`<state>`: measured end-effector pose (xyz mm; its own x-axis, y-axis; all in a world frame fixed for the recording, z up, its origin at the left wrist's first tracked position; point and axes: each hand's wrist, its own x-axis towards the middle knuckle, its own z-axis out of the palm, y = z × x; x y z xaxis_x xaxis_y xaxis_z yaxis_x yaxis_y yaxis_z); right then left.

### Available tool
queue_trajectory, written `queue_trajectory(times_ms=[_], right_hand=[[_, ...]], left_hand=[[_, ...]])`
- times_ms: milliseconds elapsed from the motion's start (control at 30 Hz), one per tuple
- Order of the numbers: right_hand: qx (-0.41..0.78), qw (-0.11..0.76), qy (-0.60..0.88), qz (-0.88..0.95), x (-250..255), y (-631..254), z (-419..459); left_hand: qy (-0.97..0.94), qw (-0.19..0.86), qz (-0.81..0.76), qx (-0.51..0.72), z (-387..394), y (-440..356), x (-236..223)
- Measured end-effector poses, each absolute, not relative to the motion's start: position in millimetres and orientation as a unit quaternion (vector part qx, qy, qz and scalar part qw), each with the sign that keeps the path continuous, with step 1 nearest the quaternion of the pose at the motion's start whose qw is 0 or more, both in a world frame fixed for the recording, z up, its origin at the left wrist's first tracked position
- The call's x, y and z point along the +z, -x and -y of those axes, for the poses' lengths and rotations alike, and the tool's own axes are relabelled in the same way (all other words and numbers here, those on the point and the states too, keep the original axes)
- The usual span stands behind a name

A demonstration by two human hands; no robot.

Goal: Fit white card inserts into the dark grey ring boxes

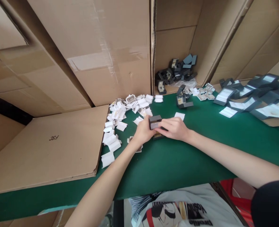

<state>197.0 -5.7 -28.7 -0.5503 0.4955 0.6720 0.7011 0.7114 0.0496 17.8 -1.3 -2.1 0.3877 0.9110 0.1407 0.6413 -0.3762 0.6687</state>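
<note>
Over the green table, a small dark grey box [155, 119] is gripped between my two hands. My left hand [143, 130] closes on its left side. From the right, the fingers of my right hand [174, 128] press against its front and inner part. A brownish insert shows low in the box, partly covered by my fingers. Under my left wrist lies a white folded piece [138, 148], mostly hidden. A flat white card [179, 116] rests just beyond my right hand. Left of my hands spreads a pile of folded white inserts [117, 110].
An open dark box [181, 101] sits behind my hands. Several dark boxes [174, 74] lie in an upright carton [172, 19]. Blurred open boxes with white linings [245, 94] stand at the right. A flat cardboard sheet [47, 151] covers the table's left side.
</note>
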Motion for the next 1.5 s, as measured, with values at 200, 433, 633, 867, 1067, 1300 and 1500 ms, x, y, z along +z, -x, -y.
queue_trajectory(times_ms=[200, 433, 633, 867, 1067, 1300, 1500], right_hand=[[-0.152, 0.298, 0.39, 0.858, -29.1, -195.0, 5.2], [-0.071, 0.287, 0.391, 0.872, -29.0, -196.9, 3.7], [0.054, 0.308, 0.397, 0.863, -26.1, -199.2, 3.7], [0.137, 0.334, 0.47, 0.805, -18.8, -185.4, 9.8], [0.101, 0.263, 0.522, 0.805, -10.3, -171.7, 23.9], [-0.011, 0.131, 0.54, 0.831, -2.6, -161.5, 25.0], [-0.009, 0.107, 0.517, 0.849, -1.0, -157.3, 20.6]], left_hand=[[-0.79, 0.269, -0.499, 0.235, -0.8, -16.8, -2.4], [-0.739, 0.437, -0.421, 0.293, -10.3, -5.2, -4.6], [-0.737, 0.453, -0.394, 0.31, -9.3, -1.7, 2.7], [-0.779, 0.327, -0.461, 0.271, -6.5, -2.6, 4.9], [-0.798, 0.17, -0.528, 0.236, 2.7, -6.6, 7.4], [-0.792, 0.147, -0.55, 0.22, 4.0, -4.1, 7.4], [-0.782, 0.166, -0.556, 0.228, 5.8, 0.5, 8.6]])
